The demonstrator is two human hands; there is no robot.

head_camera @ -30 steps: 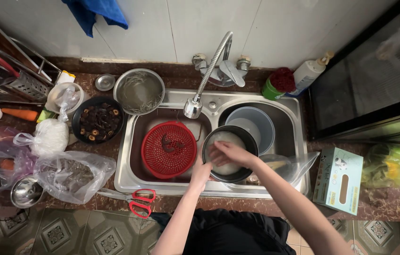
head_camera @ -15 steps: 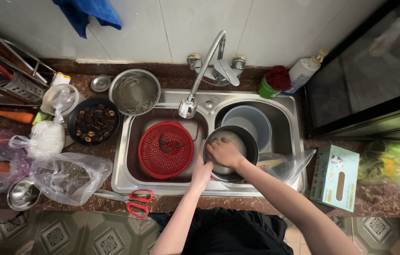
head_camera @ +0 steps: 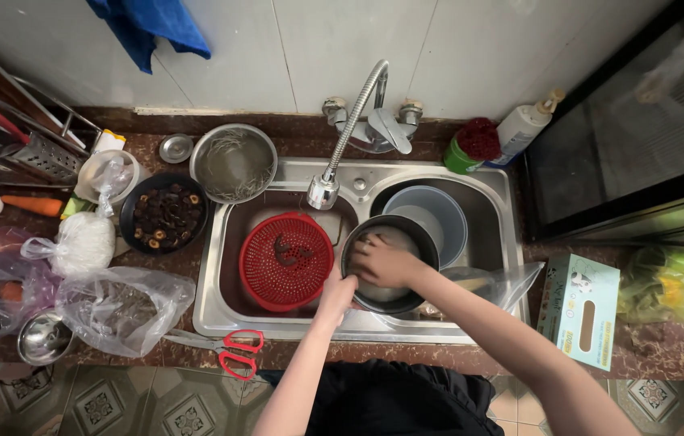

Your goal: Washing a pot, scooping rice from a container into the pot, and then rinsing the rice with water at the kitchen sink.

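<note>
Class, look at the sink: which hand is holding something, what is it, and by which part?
The left hand grips the dark pot by its near-left rim. The right hand is inside the pot, pressed against its inner surface; whether it holds anything cannot be told.

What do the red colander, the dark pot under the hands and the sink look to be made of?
Red colander: likely plastic, with a uniform matte colour and moulded holes.
Dark pot: probably coated metal, black with a dull sheen; uncertain.
Sink: stainless steel, a brushed silver with soft reflections.
</note>
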